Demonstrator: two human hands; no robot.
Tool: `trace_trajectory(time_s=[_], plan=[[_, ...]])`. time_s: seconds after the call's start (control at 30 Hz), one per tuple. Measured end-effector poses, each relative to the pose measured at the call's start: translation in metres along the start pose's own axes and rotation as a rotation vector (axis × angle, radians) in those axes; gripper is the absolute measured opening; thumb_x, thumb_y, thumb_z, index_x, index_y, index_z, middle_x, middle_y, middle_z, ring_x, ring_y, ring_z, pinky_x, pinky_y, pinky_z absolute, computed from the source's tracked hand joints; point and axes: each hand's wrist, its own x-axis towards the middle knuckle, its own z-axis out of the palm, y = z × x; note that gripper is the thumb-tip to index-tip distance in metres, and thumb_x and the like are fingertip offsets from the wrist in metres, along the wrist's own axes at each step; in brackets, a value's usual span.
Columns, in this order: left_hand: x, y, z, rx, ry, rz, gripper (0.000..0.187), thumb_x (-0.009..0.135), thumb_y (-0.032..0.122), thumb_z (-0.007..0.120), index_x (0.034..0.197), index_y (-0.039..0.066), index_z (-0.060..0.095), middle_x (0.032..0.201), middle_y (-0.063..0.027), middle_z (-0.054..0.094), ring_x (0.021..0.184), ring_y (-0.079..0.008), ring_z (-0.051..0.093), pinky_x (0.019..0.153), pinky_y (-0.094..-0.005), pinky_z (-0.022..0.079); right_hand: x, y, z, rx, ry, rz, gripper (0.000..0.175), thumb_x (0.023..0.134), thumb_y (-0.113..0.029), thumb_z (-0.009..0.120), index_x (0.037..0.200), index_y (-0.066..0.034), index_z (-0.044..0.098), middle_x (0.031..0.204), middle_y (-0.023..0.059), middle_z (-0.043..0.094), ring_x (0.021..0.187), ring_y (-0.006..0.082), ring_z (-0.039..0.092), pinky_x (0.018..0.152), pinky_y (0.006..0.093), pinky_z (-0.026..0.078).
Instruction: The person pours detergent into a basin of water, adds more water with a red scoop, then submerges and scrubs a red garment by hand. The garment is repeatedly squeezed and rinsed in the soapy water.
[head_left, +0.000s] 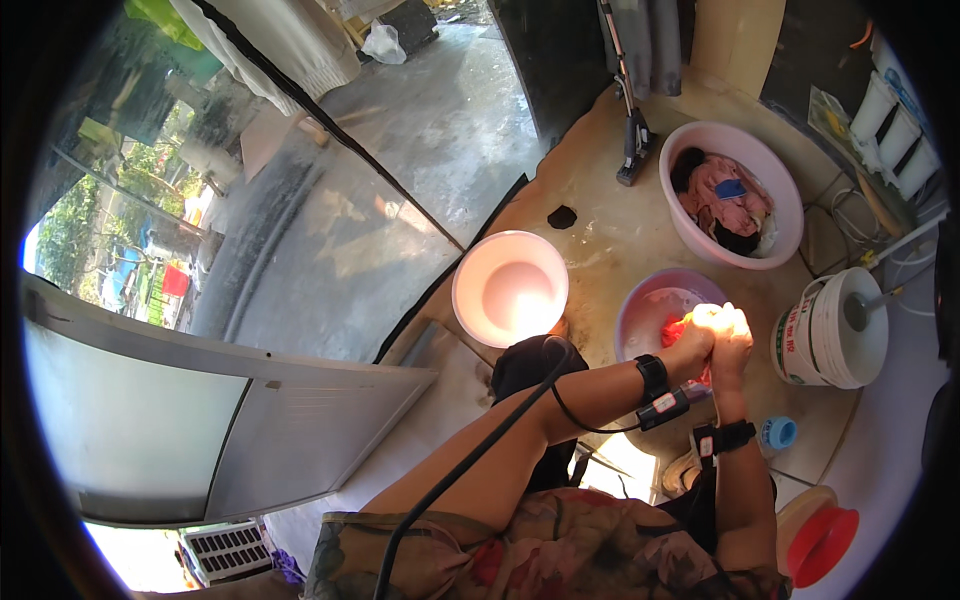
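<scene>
Both hands are together over a purple plastic basin (628, 319) that holds cloudy water. My left hand (694, 349) and my right hand (733, 345) are closed around a wet red cloth (673, 330), part of which hangs down between and beside them. Strong sunlight washes out the knuckles and the upper part of the grip. A pink basin (510, 289) stands to the left, with a bright patch of light inside it. Beyond the purple basin, a larger pink tub (784, 187) holds pink and dark clothes (724, 195) and a small blue piece.
To the right stand a white bucket (802, 337) with a pipe in it and a small blue container (778, 433). A red plastic vessel (823, 546) is at lower right. A mop head (636, 146) rests on the floor near a dark hole (562, 217). A glass door panel (300, 420) lies left.
</scene>
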Motion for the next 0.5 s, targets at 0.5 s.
trace_trajectory(time_s=[0.5], plan=[[-0.004,0.037,0.028,-0.151,-0.25,-0.249,0.032,0.103,0.042,0.044,0.101,0.013,0.056,0.081,-0.0038,0.061,0.077,-0.0163,0.059,0.071,-0.0284,0.05,0.007,-0.011,-0.012,0.287,0.019,0.058,0.029,0.099,-0.012,0.051,0.127,-0.005,0.047,0.116,0.0108,0.056,0.105,0.02,0.055,0.094,0.0343,0.047]])
